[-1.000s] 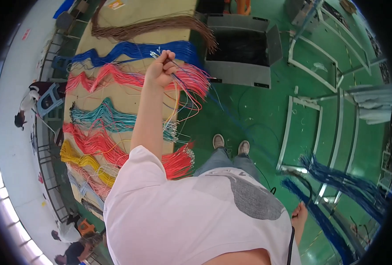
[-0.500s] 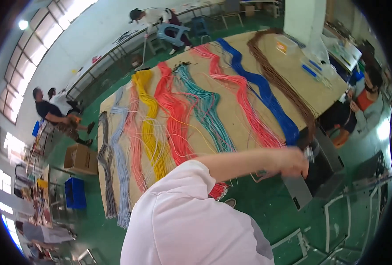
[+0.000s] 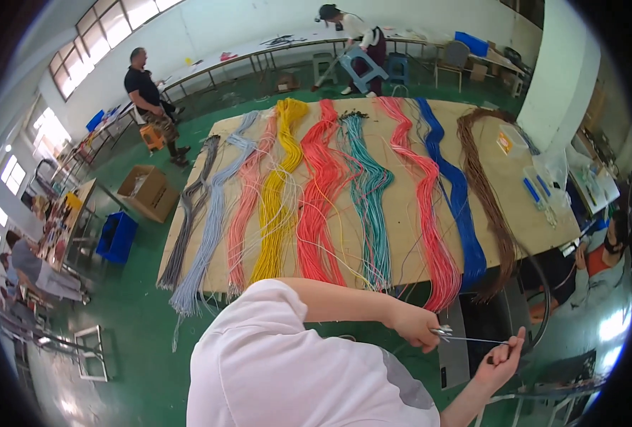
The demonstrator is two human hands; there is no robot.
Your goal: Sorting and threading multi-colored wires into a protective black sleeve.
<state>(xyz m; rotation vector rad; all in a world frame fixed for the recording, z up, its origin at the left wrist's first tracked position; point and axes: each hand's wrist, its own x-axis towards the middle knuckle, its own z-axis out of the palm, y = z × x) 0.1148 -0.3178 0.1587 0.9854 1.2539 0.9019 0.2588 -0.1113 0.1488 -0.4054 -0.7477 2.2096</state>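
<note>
My left hand is closed on the silvery ends of a few thin wires, just in front of the table's near edge. The wires run taut to the right into my right hand, which pinches them between its fingers. Behind my hands a large wooden table carries long wavy wire bundles side by side: grey, light blue, pink, yellow, red, teal, pink-red, blue and brown. My white shirt fills the lower middle.
A dark bin stands on the green floor under my hands. A cardboard box and a blue crate lie left of the table. A seated person is at the right; two people stand at the back benches.
My left hand has come down from the pink-red wires on the table to just in front of its edge. The thin wires are now stretched between both hands. The view has swung round.
</note>
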